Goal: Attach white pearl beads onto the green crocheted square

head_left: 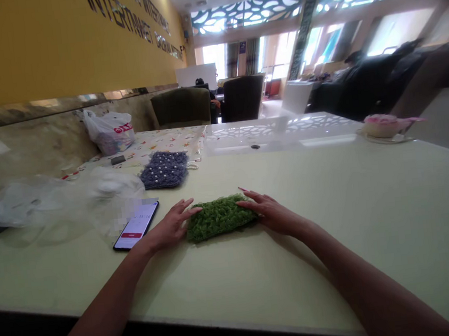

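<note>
Fingers [192,208] spread open on both hands, gripping nothing: I have my left hand [168,227] touching one end of the green crochet pouch [218,218] and my right hand [273,212] resting against the other, with the pouch lying flat between them on the table [336,241]. Phone [136,226] sits just beside my left hand, with a beaded grey pouch [164,169] beyond it, plastic wrap [52,205] further left and a white bag [109,131] at the far end

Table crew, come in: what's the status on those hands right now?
Left hand, right hand: open, either side. Green crochet piece flat between them. Phone just beside left hand.
</note>
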Demonstrator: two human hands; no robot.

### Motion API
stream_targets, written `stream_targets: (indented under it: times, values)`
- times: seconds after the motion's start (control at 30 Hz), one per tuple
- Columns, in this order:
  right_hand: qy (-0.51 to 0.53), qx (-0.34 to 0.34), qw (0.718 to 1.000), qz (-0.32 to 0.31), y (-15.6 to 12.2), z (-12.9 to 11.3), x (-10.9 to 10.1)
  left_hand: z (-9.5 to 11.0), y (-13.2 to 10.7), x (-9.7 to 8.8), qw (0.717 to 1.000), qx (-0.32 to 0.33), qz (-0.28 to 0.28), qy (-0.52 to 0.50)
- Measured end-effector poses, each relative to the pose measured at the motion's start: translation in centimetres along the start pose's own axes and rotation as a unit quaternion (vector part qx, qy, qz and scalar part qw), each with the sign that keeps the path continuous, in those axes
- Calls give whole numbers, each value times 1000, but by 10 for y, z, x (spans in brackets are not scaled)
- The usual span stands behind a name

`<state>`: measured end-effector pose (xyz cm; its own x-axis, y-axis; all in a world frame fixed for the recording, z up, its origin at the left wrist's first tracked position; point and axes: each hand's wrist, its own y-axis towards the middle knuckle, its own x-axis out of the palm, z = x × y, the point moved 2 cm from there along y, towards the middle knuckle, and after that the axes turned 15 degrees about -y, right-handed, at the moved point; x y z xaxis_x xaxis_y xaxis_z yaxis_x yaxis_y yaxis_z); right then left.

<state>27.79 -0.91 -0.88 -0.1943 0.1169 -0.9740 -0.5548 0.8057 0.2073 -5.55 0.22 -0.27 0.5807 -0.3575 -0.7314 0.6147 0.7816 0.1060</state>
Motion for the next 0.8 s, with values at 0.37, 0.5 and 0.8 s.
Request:
stream_targets:
  times: [0.37, 0.5, 0.8]
  values:
    - [330, 144, 932, 32, 5, -22, -10, 19, 9, 18, 895, -176, 154, -379]
    - [159, 166, 973, 14, 5, -17, -4, 9, 10, 16, 952, -194, 189, -145]
    - [40, 128, 990, 42, 10, -39, 4, 45, 13, 56, 990, 29, 26, 137]
